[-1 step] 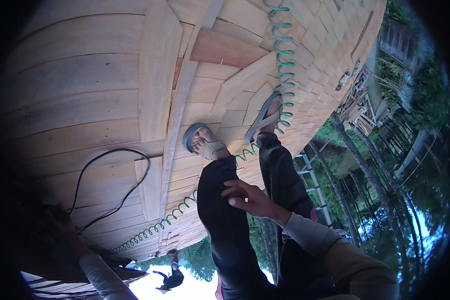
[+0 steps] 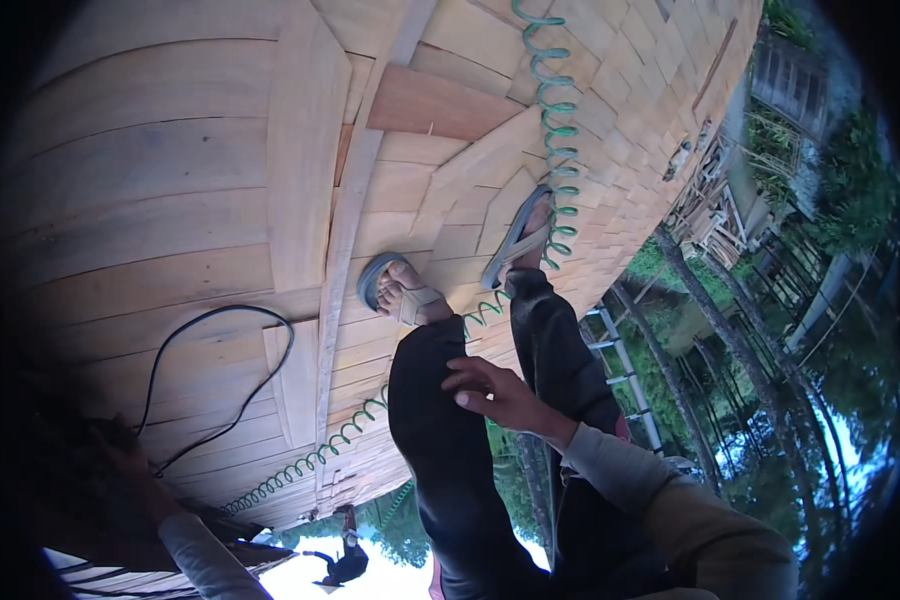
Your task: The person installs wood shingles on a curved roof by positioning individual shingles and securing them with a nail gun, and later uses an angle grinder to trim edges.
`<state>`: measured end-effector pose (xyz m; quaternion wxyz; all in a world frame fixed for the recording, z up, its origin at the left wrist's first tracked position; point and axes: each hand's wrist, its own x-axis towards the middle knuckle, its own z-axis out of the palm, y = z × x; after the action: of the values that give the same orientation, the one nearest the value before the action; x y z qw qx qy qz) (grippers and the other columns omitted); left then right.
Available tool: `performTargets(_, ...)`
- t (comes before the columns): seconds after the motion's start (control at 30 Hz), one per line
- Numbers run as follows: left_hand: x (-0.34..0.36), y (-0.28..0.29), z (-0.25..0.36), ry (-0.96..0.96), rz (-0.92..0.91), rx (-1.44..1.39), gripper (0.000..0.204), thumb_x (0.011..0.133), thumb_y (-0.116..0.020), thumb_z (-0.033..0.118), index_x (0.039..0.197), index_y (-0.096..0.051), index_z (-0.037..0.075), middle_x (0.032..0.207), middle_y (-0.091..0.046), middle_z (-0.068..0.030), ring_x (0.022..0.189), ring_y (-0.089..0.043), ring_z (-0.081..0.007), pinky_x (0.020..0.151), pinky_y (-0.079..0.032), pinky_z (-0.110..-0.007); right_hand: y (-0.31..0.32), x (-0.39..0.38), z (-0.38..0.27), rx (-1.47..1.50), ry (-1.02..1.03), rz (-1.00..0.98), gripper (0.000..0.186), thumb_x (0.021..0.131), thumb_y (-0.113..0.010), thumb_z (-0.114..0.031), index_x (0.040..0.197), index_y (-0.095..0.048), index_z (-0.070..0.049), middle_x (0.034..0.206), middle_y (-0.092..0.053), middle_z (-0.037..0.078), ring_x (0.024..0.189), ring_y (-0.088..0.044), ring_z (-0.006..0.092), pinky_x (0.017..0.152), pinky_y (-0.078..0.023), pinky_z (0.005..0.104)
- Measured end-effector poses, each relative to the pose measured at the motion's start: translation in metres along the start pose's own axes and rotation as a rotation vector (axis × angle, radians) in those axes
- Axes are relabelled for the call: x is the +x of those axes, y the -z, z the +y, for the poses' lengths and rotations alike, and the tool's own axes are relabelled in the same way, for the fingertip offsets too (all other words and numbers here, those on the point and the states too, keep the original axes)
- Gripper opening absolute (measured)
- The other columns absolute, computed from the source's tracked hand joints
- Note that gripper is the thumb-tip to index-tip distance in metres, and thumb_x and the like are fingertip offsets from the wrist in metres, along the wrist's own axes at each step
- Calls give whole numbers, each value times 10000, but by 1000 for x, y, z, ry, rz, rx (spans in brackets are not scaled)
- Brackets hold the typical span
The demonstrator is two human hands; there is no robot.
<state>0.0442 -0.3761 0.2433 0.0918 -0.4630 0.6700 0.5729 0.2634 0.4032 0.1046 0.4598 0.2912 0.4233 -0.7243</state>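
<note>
My right hand (image 2: 502, 396) hangs over my bent knee in dark trousers (image 2: 435, 400). Its fingers are loosely curled, with the thumb apart, and nothing shows in them. At the far left, deep in shadow, my left hand (image 2: 125, 458) reaches to a dark thing I cannot make out. The fingers there are hidden by the dark. A black cable (image 2: 215, 311) loops out beside that hand over the wooden shingles (image 2: 185, 215). Both my feet, in strapped sandals (image 2: 378, 284), stand on the shingled surface.
A green coiled hose (image 2: 560, 130) runs past my feet and on behind my leg (image 2: 305, 463). A long wooden batten (image 2: 348, 200) crosses the shingles. To the right are a ladder (image 2: 625, 370), tree trunks and a wood pile (image 2: 715, 215). Another person (image 2: 346, 562) is at the bottom.
The view has shifted slightly, so the shingles, hose and feet appear a little further left. Both hands keep nearly the same pose.
</note>
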Motion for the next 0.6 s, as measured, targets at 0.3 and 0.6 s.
performTargets(0.3, -136, -238, -123, -559, 689, 1122, 751, 1036, -600, 500, 1582, -339, 55, 1602, -358, -219, 1413, -436, -358, 1079, -455, -509, 124, 80, 66, 528, -126, 591, 530, 974, -720, -232, 1395, -506, 9, 1109, -685, 79, 941, -681, 176, 815, -564, 335)
performTargets(0.6, -179, -474, -191, -987, 121, 1247, 877, 922, -763, 433, 1589, -334, 60, 1618, -247, -320, 1487, -277, -505, 1134, -334, -643, 192, 202, 46, 221, -178, 938, 806, 895, -775, -450, 1406, -424, 66, 1153, -609, 172, 1004, -621, 254, 795, -562, 412)
